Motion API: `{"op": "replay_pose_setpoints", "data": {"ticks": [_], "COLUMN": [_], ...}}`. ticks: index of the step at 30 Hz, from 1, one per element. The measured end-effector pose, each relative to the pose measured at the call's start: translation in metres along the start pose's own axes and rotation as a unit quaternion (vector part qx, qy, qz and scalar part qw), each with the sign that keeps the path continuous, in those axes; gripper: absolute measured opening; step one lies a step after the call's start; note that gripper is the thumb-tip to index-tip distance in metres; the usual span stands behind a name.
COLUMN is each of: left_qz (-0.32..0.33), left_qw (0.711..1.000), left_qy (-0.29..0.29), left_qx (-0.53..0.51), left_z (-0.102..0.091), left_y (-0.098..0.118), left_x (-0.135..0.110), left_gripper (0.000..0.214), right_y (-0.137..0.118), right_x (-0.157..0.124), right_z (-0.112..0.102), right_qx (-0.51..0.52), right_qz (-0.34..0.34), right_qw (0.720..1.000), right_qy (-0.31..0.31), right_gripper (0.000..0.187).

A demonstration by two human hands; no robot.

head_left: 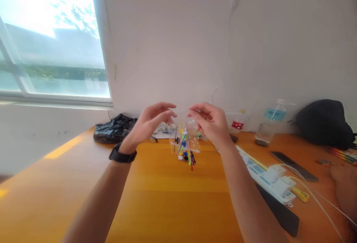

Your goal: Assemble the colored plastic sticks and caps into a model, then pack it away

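My left hand (152, 122) and my right hand (210, 122) are raised above the orange table (156, 194), fingertips pinched on the two upper corners of a small clear plastic bag (182, 124) held between them. Through and below the bag I see clear packets with colourful sticks and small round parts (186, 150) lying on the table. A black watch (122, 155) sits on my left wrist.
A crumpled black bag (114, 128) lies at the back left by the wall. To the right lie a white power strip with plugs and cables (269, 178), a phone (292, 165), a water bottle (272, 120), a cup (237, 124) and a black bundle (325, 124).
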State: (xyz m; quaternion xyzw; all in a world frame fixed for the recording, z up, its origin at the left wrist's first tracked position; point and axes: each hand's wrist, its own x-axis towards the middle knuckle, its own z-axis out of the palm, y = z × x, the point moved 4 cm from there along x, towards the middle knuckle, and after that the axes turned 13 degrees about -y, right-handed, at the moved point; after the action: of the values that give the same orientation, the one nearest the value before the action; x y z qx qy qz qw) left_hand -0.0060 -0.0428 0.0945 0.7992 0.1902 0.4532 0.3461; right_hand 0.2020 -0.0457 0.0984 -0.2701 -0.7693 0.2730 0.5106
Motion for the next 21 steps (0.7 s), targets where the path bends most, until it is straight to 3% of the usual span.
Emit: {"op": "replay_pose_setpoints", "data": {"ticks": [3, 13, 21], "left_qz": [-0.026, 0.026, 0.04], "left_qw": [0.999, 0.999, 0.997], "left_qy": [0.012, 0.027, 0.067], "left_qx": [0.033, 0.016, 0.0], "left_z": [0.001, -0.01, -0.006], "left_y": [-0.002, -0.003, 0.0], "left_x": [0.001, -0.004, -0.003], "left_gripper": [0.029, 0.024, 0.021], "right_y": [-0.001, -0.002, 0.0], "right_x": [-0.001, -0.002, -0.002], "right_z": [-0.001, -0.008, -0.007], "right_qx": [0.005, 0.021, 0.033], "right_qz": [0.003, -0.039, -0.074], "right_qw": [1.0, 0.998, 0.996], "right_qy": [-0.004, -0.049, -0.037], "right_gripper": [0.022, 0.015, 0.015]}}
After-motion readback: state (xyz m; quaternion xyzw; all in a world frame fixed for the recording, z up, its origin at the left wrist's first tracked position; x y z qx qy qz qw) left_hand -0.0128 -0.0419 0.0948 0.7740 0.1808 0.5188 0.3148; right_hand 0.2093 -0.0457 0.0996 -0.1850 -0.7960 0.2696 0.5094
